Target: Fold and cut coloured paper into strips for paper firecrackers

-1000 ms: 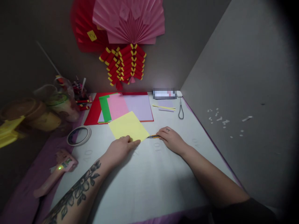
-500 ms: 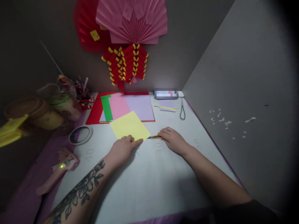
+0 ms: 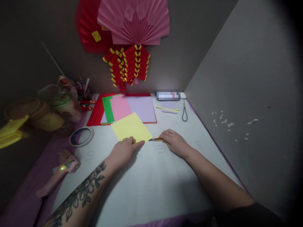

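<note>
At the middle of the table (image 3: 151, 189): yellow paper (image 3: 132, 127) lies turned like a diamond, one corner near 12 o'clock — that means away from the person — and one near 4 o'clock.
Left hand (image 3: 124, 150): rests on the near edge of the yellow paper, thumb stretched toward 3 o'clock. I cannot tell if the fingers pinch the sheet.
Right hand (image 3: 175, 142): closed around a little knife (image 3: 157, 139), apart from the yellow paper, which lies at 9 to 10 o'clock from it.
Knife line: its long side runs from 3 to 9 o'clock, the tip just beside the paper's 4 o'clock corner. Touching or not — too small to tell.
Table top: white, with faint gray numbers.
Colored sheets (image 3: 142, 108): flat at 12 o'clock from the yellow paper, which covers a bit of them.
Thin strips (image 3: 171, 109): at 2 o'clock.
Tape roll (image 3: 91, 135): at 9 o'clock.
Pink glue gun (image 3: 71, 164): at 8 o'clock, its green light on.
Back wall (image 3: 180, 44): at 12 o'clock, with a pink fan (image 3: 137, 25) hanging there.
</note>
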Motion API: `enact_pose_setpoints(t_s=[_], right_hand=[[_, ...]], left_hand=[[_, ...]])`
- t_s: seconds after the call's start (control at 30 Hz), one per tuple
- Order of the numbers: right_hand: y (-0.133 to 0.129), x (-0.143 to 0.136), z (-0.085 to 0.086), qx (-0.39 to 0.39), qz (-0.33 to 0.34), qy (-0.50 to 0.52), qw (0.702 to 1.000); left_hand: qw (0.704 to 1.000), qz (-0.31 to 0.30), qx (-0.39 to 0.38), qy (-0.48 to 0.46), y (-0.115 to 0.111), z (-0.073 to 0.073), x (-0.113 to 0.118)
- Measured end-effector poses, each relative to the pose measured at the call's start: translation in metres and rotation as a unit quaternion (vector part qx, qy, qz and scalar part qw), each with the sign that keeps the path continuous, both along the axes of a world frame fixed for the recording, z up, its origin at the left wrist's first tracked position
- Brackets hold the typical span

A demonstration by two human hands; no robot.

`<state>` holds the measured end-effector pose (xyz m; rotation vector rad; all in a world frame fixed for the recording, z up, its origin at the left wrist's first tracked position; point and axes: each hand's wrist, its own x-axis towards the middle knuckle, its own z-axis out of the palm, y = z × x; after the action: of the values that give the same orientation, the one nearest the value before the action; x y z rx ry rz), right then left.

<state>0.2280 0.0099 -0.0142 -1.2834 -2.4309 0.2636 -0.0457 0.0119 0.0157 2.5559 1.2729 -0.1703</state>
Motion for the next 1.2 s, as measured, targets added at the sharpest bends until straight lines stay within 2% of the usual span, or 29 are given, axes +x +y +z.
enact_pose_setpoints(t_s=[0.93,1.1,1.2], right_hand=[[-0.005,-0.011,-0.001,-0.003,0.033,-0.007,0.999],[-0.006,-0.013,-0.001,-0.01,0.044,-0.012,0.999],[-0.006,-0.012,-0.001,-0.012,0.045,-0.01,0.999]], left_hand=[[1.0,-0.01,0.011,0.02,0.002,-0.003,-0.001],[1.0,-0.008,0.016,0.016,0.002,-0.008,-0.003],[1.0,-0.002,0.016,-0.017,0.003,-0.011,-0.006]])
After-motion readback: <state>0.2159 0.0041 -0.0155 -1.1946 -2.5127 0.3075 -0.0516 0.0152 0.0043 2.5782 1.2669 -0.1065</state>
